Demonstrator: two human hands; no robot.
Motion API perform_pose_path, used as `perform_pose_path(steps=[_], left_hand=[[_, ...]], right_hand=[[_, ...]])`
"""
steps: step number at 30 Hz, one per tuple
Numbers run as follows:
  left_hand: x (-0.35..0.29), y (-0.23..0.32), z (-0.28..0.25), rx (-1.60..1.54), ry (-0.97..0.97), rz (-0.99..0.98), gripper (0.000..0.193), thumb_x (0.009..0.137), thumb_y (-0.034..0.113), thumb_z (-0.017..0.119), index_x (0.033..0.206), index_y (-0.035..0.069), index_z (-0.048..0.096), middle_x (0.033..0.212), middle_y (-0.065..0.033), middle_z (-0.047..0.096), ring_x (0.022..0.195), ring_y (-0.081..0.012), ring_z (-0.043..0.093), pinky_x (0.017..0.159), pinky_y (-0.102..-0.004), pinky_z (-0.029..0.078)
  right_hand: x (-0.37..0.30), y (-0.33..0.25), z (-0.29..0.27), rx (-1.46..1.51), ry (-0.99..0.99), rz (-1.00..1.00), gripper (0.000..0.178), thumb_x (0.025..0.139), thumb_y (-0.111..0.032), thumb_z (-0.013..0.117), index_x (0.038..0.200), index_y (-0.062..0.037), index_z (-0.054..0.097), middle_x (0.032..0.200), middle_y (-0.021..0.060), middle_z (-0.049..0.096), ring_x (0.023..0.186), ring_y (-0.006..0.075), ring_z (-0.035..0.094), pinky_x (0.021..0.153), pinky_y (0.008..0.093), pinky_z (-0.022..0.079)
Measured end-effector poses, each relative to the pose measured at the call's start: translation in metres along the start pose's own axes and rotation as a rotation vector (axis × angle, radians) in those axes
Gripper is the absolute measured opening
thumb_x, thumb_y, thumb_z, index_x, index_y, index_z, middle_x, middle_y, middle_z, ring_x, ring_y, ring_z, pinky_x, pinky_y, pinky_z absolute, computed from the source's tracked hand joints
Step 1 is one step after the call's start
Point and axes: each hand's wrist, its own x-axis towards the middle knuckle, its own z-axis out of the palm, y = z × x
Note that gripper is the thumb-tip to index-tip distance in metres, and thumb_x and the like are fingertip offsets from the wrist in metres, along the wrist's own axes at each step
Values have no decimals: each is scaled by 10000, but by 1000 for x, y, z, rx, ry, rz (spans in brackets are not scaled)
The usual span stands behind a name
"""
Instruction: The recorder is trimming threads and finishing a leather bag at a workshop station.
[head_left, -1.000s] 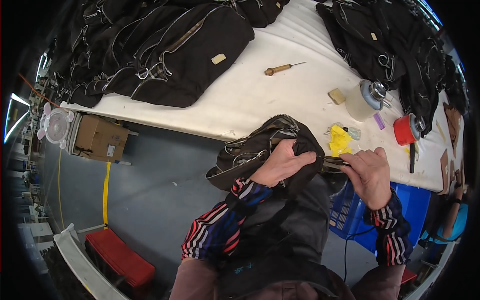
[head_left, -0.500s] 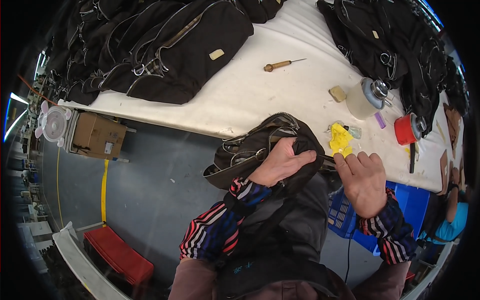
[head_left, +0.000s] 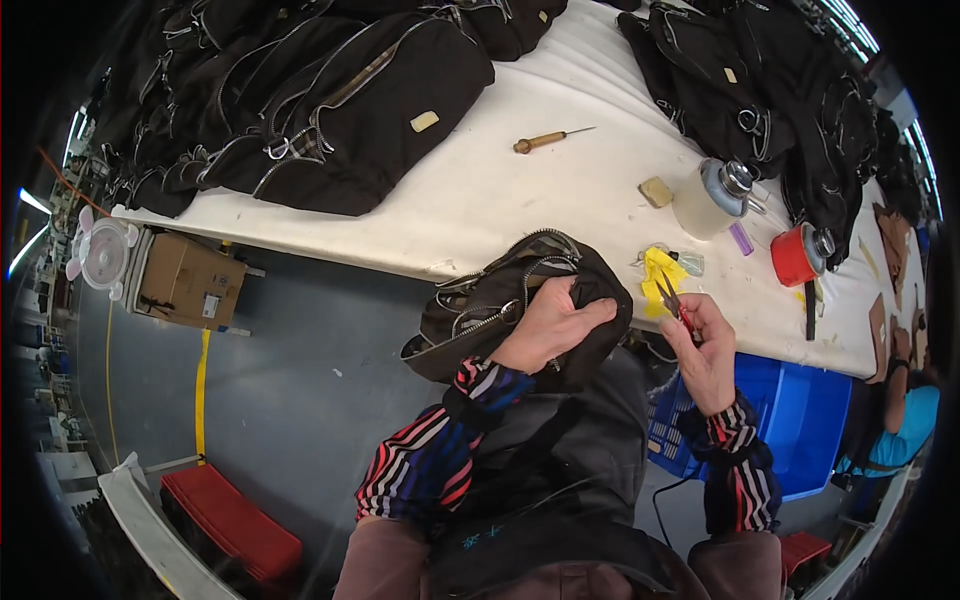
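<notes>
My left hand (head_left: 550,325) grips a black bag (head_left: 600,345) with silver zips, its fingers folded over the fabric. The bag rests against the table edge and over my lap, its zipped opening facing up and left. My right hand (head_left: 708,350) is closed around small red-handled scissors (head_left: 680,312), just right of the bag and apart from it. The blades point up and left, in front of a crumpled yellow cloth (head_left: 660,268) on the table.
Black bags (head_left: 380,120) lie piled at the far left, with more bags (head_left: 720,80) at the far right. On the white table (head_left: 560,190) are an awl (head_left: 540,142), a pale canister (head_left: 708,200) and a red can (head_left: 797,258). A blue crate (head_left: 800,425) stands below; a co-worker's arm (head_left: 897,395) is at right.
My right hand has moved slightly down and turned, so the scissors now show with blades upward, away from the bag. My left hand keeps its grip on the bag.
</notes>
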Motion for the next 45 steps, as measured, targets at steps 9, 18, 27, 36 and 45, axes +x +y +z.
perform_pose_path(steps=[9, 18, 27, 36, 45], left_hand=[[-2, -9, 6, 556, 160, 170, 115, 785, 76, 575, 817, -34, 587, 640, -34, 562, 613, -54, 456, 580, -237, 419], [-2, -12, 3, 555, 185, 186, 119, 773, 88, 577, 794, -29, 572, 624, -46, 539, 588, -77, 449, 568, -259, 418], [-43, 11, 4, 417, 126, 107, 206, 829, 162, 573, 902, -31, 567, 778, -107, 613, 687, -168, 569, 636, -308, 452], [-180, 24, -20, 159, 422, -198, 351, 830, 142, 584, 1137, 0, 489, 1013, -87, 561, 883, -140, 545, 741, -270, 453], [-180, 54, 10, 408, 653, -162, 449, 836, 240, 598, 1173, -9, 438, 1089, -120, 506, 927, -205, 525, 769, -300, 459]], right_hand=[[22, 30, 13, -140, -86, 8, 166, 782, -77, 648, 845, 40, 549, 674, 15, 568, 603, 41, 464, 540, 202, 395], [15, 18, 17, -17, -105, 73, 125, 801, -19, 582, 902, 47, 549, 772, 41, 588, 682, 36, 487, 595, 199, 412], [-1, 10, 15, -79, -19, -33, 196, 784, -118, 639, 934, 2, 598, 717, 102, 625, 656, 111, 592, 606, 244, 472], [-48, 8, 128, 109, -360, -325, 157, 789, -187, 572, 770, -35, 540, 674, 116, 569, 632, 290, 572, 557, 370, 435], [-62, -7, 135, 360, -464, -308, 193, 784, -210, 559, 772, -18, 558, 648, 146, 562, 584, 259, 540, 559, 346, 417]])
